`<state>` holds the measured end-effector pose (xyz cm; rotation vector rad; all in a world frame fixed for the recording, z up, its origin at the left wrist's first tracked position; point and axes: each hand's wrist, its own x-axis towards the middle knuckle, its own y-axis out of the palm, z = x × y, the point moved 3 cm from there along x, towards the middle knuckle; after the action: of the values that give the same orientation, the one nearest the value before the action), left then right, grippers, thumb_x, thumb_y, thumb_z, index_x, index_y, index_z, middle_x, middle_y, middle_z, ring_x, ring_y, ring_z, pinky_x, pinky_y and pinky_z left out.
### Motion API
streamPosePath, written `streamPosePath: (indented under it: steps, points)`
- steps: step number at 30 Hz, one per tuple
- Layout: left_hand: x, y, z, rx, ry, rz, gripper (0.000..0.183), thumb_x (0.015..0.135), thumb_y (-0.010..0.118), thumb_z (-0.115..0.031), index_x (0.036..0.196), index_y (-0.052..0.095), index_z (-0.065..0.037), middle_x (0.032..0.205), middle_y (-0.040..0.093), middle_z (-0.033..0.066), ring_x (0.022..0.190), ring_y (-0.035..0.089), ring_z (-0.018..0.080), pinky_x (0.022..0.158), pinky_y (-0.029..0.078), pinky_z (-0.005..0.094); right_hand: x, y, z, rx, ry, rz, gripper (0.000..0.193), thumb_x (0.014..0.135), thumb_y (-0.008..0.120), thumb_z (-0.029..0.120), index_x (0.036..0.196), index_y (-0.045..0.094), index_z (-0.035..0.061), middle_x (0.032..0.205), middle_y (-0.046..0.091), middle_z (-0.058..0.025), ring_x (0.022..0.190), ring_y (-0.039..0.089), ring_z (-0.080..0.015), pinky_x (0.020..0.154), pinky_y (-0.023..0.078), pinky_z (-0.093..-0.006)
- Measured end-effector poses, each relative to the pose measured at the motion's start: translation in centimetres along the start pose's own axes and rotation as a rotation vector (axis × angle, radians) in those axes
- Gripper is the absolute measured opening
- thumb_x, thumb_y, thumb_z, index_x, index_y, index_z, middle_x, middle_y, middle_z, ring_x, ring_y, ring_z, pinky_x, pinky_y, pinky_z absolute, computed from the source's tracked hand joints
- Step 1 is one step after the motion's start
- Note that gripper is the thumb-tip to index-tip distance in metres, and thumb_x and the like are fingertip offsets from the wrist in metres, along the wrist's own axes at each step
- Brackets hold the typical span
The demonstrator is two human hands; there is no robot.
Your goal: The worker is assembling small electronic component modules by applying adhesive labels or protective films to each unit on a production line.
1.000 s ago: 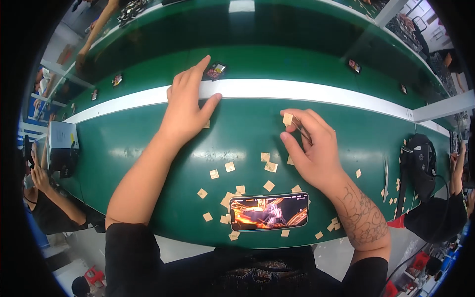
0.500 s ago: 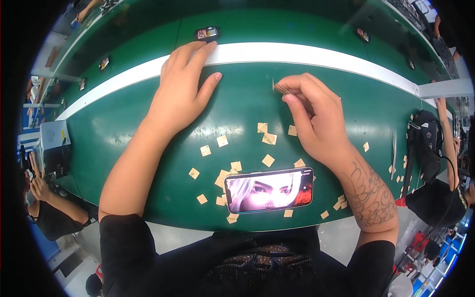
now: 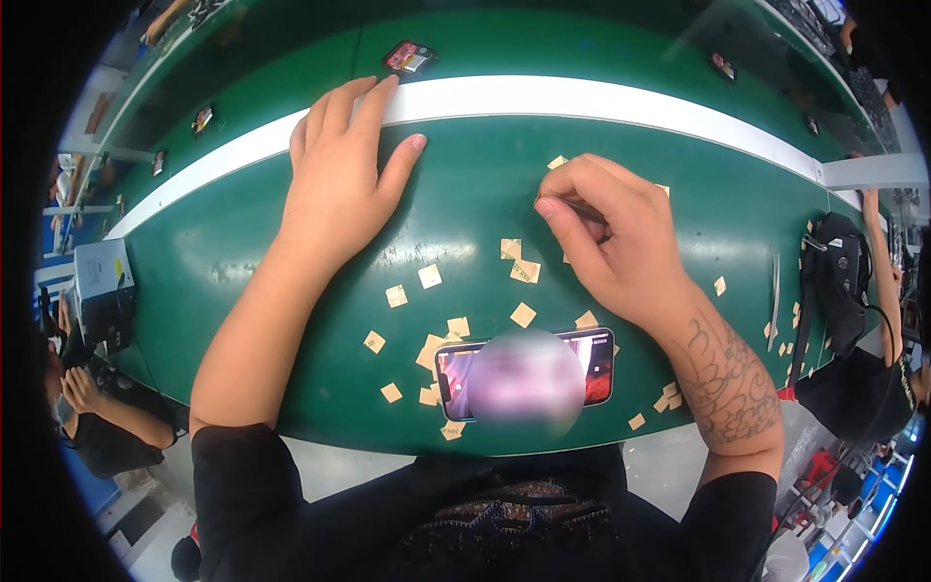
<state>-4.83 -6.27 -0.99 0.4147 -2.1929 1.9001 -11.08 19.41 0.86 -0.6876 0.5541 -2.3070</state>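
Two hands (image 3: 344,184) (image 3: 621,233), one white rail (image 3: 524,97)

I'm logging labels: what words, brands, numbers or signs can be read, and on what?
Nothing reads clearly.
Tan squares: faint print on some, too small.
Phone: screen mostly blurred, rest too small.
Black bag: pale mark, too small.
White box: yellow patch, too small.

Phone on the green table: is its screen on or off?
On: the phone shows bright, coloured picture areas either side of a blurred patch.
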Motion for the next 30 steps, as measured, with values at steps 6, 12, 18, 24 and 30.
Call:
streamPosePath:
  steps: [6,12,18,24,30]
  points:
    - [0.1,-0.1,-0.2,-0.008,0.017,-0.015,0.057,0.103,0.07,-0.031,0.15,0.057,-0.003,0.151,0.056,0.0214,0.144,0.049,0.041,0.122,0.034,0.0559,0.1,-0.2,0.2,-0.051,0.006,-0.013,0.003,0.1,0.07,0.006,0.101,0.067,0.0052,0.085,0.066,-0.0094,0.07,0.066,-0.0288,0.062,0.053,-0.0375]
    - [-0.3,-0.3,-0.6,0.0,-0.013,0.046,0.055,0.105,0.065,-0.022,0.156,0.053,-0.007,0.156,0.052,0.0205,0.146,0.047,0.0422,0.124,0.034,0.0503,-0.4,0.2,0.1,-0.117,0.028,-0.007,0.003,0.101,0.069,0.008,0.103,0.067,0.0068,0.088,0.068,-0.0098,0.071,0.068,-0.0333,0.063,0.054,-0.0409]
    - [-0.3,-0.5,-0.9,0.005,-0.002,0.054,0.055,0.106,0.064,-0.022,0.157,0.052,-0.008,0.158,0.05,0.0205,0.147,0.046,0.0422,0.125,0.032,0.0508,-0.1,0.0,0.0,-0.131,0.02,-0.03,0.004,0.101,0.069,0.007,0.104,0.067,0.0065,0.09,0.069,-0.0104,0.072,0.069,-0.0334,0.063,0.055,-0.0401]
    - [-0.3,-0.6,-0.9,-0.008,0.002,0.068,0.055,0.106,0.064,-0.02,0.158,0.052,-0.009,0.158,0.05,0.0215,0.148,0.044,0.0425,0.126,0.032,0.0508,-0.1,0.2,-0.2,-0.117,0.021,-0.046,0.005,0.101,0.069,0.006,0.106,0.068,0.006,0.09,0.07,-0.0108,0.073,0.069,-0.034,0.064,0.055,-0.0404]
    - [-0.4,-0.5,-1.0,-0.023,-0.017,0.076,0.056,0.105,0.064,-0.019,0.159,0.052,-0.011,0.162,0.046,0.0221,0.149,0.043,0.0438,0.125,0.033,0.0514,-0.1,0.2,-0.1,-0.118,0.031,-0.033,0.003,0.101,0.069,0.006,0.103,0.067,0.0059,0.089,0.07,-0.0108,0.072,0.069,-0.034,0.063,0.055,-0.0411]
